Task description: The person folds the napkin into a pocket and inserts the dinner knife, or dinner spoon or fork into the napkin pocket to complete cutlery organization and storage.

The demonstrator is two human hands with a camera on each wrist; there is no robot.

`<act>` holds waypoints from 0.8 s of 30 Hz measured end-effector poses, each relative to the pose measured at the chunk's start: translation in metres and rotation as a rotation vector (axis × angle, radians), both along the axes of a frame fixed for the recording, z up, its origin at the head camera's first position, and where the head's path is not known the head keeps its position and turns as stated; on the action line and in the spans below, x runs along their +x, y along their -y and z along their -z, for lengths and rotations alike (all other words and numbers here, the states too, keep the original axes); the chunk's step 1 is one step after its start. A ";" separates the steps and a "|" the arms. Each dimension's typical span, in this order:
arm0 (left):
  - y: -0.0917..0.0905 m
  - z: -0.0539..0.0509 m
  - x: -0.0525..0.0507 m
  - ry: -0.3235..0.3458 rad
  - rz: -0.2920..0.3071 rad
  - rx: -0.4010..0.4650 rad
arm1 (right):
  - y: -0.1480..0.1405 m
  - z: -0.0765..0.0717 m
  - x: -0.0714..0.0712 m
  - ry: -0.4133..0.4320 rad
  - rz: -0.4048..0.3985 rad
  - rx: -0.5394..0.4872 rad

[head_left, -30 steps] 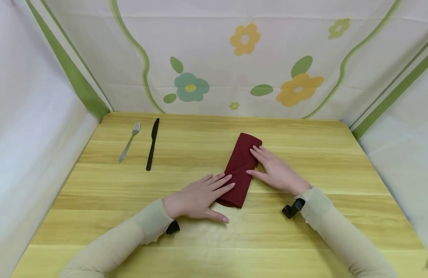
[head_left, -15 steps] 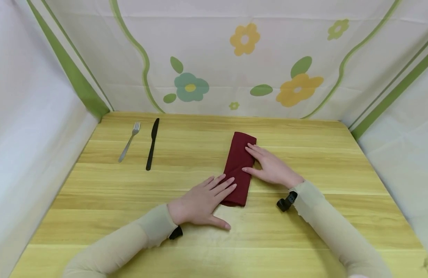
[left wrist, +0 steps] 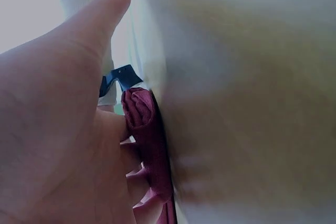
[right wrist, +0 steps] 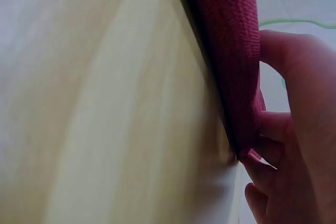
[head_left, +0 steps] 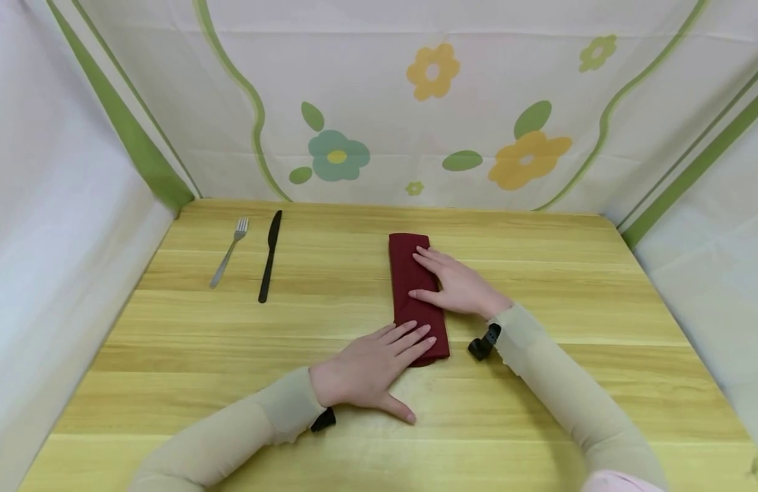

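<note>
A dark red cloth napkin point(head_left: 404, 273), folded into a long narrow bundle, lies near the middle of the table. My left hand point(head_left: 366, 369) rests with straight, spread fingers on its near end, the thumb out to the side on the tabletop. On the far half, my right hand point(head_left: 465, 283) lays its fingertips and thumb on top from the right side. In the left wrist view the end of the napkin point(left wrist: 140, 111) shows several rolled layers. Some right fingers point(right wrist: 273, 124) meet the napkin's edge in the right wrist view.
To the left on the wooden table point(head_left: 188, 383) lie a silver fork point(head_left: 229, 253) and a black knife point(head_left: 271, 256), side by side and apart from the hands. A white curtain with printed flowers point(head_left: 338, 156) stands behind the table's far edge.
The napkin has swung counter-clockwise: its far end moved left, its near end slightly right. The right hand shifted left with it; the left hand slid slightly right and nearer. Fork and knife stayed put.
</note>
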State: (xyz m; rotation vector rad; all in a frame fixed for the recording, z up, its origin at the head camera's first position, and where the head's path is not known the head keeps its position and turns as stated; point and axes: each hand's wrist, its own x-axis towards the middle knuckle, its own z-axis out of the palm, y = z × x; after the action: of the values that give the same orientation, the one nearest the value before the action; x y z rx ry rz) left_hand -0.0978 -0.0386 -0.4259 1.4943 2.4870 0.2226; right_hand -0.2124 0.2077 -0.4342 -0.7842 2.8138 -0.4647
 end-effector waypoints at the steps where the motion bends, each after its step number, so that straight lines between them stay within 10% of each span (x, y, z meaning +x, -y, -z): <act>1: 0.000 -0.001 -0.001 -0.001 0.002 -0.006 | 0.000 0.000 0.000 0.001 0.002 -0.003; 24: 0.013 -0.008 -0.042 0.076 -0.063 -0.028 | -0.001 -0.003 -0.029 0.042 0.069 -0.017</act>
State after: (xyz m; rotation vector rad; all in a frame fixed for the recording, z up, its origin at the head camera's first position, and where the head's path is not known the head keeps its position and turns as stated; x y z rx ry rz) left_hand -0.1393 -0.0514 -0.4182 1.3718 2.4689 0.2490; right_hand -0.2410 0.2091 -0.4315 -0.6742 2.8090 -0.5107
